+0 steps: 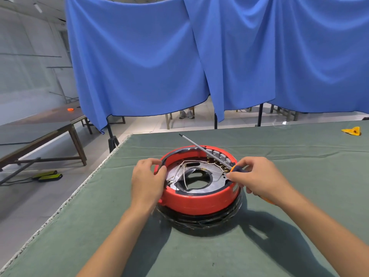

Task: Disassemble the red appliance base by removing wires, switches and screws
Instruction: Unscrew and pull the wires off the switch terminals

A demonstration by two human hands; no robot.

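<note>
Both hands are on the red base [197, 198], sitting mid-bench [289, 144] on the green cloth. Left hand [146, 181] has its fingers curled over the left rim, gripping it. Right hand [261, 179] fingers are wrapped round a screwdriver [207, 153], shaft pointing up and away over the wires [185, 177].

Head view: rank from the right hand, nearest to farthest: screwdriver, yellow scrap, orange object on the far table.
1. Screwdriver: held in the right hand, shaft angled up-left over the red base.
2. Yellow scrap: far right on the green cloth.
3. Orange object: far left, on the other table.
</note>
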